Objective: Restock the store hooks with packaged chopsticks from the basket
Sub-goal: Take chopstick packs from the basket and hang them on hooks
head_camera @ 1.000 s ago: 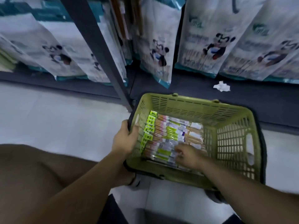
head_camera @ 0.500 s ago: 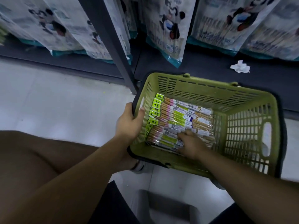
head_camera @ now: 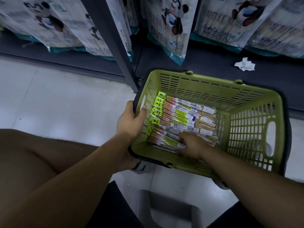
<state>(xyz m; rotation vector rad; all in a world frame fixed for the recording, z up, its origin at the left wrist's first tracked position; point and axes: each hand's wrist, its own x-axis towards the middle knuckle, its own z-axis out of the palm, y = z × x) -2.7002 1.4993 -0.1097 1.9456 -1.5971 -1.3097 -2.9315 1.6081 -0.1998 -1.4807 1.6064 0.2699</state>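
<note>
Pick-up step: the left hand [head_camera: 131, 119] grips the rim of the basket [head_camera: 205, 89], steadying it. The right hand [head_camera: 192, 145] curls its fingers into the packaged chopsticks [head_camera: 182, 116] lying under and just beyond it. Whether a pack is actually pinched, I cannot tell. Next: secure one pack and lift it clear.

1. The basket [head_camera: 205, 89] is olive green, its walls a pattern of slots and grid holes.
2. The chopstick packs [head_camera: 182, 117] show tan sticks, pink bands, lime-green labels and white barcode stickers.
3. The hanging bags [head_camera: 169, 25] are white with black-and-white panda prints and teal bottom edges.
4. The floor [head_camera: 57, 99] is pale grey.
</note>
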